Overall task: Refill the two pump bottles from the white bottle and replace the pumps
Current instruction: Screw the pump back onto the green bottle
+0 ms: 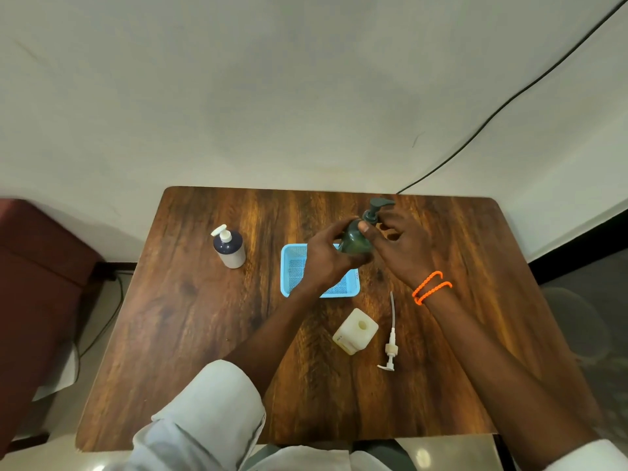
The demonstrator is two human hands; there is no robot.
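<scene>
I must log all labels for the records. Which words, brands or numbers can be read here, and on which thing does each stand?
No text can be read.
Cream bottle: a small dark mark low on its side, too blurred to read.
Blue basket: a tiny mark on the right rim, too small to read.
Green bottle and white bottle: no print visible.

A plain indoor room, perhaps a home or small office, is showing here: a wooden tabletop (210, 334) is standing against a bare off-white wall (272, 79). A black cable (509, 100) is running down the wall at upper right, and a dark red seat (37, 266) is sitting at left.
</scene>
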